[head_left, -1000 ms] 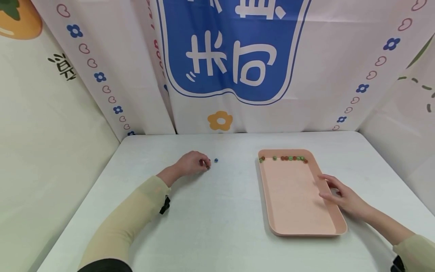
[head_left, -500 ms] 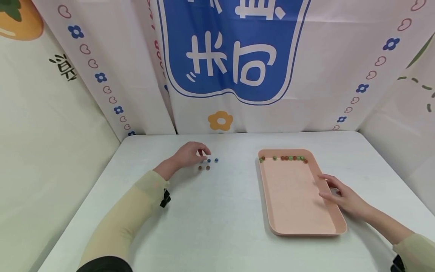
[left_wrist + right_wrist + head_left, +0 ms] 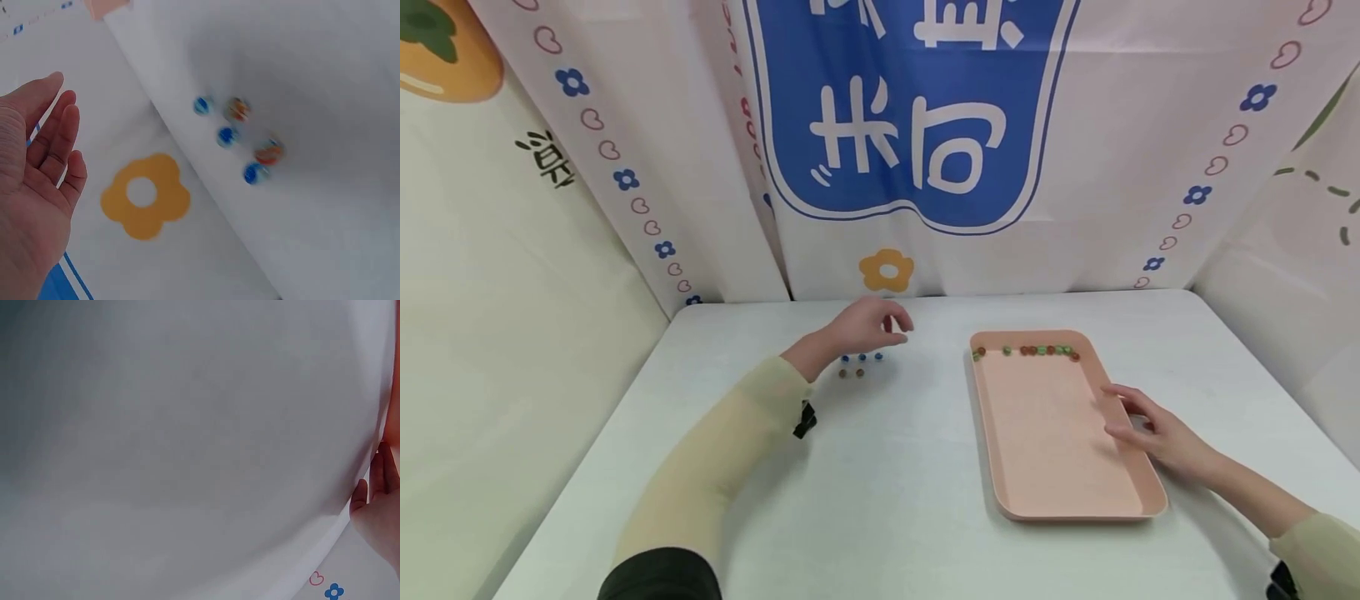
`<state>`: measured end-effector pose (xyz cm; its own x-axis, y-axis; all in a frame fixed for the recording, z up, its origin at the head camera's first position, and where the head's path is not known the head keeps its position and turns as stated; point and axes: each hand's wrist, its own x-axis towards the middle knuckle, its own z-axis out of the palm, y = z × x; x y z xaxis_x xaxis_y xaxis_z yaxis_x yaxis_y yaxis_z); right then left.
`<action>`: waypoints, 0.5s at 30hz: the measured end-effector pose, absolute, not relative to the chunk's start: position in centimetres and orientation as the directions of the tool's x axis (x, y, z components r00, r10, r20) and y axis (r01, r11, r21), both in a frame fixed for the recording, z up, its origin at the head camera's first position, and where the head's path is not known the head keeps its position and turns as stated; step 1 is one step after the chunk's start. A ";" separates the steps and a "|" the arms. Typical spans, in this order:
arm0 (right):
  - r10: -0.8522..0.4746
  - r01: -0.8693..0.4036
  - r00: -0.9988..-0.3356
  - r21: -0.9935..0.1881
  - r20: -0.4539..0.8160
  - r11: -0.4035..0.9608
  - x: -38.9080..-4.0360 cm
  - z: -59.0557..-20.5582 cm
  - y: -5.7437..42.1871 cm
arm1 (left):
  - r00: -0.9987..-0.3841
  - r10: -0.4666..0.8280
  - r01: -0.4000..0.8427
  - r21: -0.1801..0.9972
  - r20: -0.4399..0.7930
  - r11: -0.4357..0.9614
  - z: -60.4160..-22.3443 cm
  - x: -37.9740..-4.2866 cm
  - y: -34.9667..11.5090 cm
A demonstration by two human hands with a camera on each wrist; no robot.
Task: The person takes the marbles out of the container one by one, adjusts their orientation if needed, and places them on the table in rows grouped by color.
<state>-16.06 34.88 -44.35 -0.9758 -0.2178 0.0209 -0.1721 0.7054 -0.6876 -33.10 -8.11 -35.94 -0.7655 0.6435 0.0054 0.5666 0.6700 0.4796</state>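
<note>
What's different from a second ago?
The left hand has left the brown marbles and moved up, right and farther forward, holding nothing. Two brown marbles and three blue marbles now show uncovered on the table. The right hand stays at the right edge of the tray; the tray looks unmoved.

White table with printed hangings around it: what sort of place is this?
Probably a small screened-off booth set up for tabletop handwork, though what lies beyond is hidden. Printed hangings rise on three sides of the white table, which bears a pink tray and glass marbles.
</note>
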 end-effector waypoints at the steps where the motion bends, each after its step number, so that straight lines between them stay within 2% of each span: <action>1: -0.222 -0.178 -0.975 -0.690 0.025 0.701 -16.0 -44.4 34.9 | -0.752 0.659 0.584 0.468 0.003 0.664 -35.7 -33.0 -7.4; 8: -0.227 -0.193 -0.973 -0.689 0.043 0.698 -16.0 -44.6 35.1 | -0.683 0.729 0.636 0.453 -0.049 0.625 -34.9 -32.6 -3.0; 15: -0.231 -0.197 -0.972 -0.694 0.045 0.693 -16.1 -44.6 35.1 | -0.656 0.752 0.642 0.477 -0.065 0.601 -34.5 -32.9 0.0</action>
